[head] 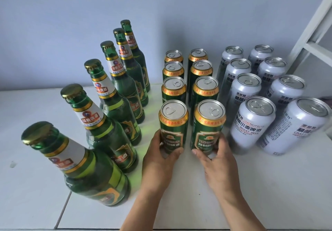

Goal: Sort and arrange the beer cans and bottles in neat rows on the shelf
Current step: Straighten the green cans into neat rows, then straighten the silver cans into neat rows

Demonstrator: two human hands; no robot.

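Gripping two green cans on a white shelf — fingers curled — pale wall behind.

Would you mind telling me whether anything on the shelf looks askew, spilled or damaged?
Nothing stands out: the green bottles, green cans and white cans stand upright in sorted rows. The left hand and right hand each grip a front green can.

Your forearms run off the bottom edge; rear green cans hide behind nearer ones, labels unreadable.
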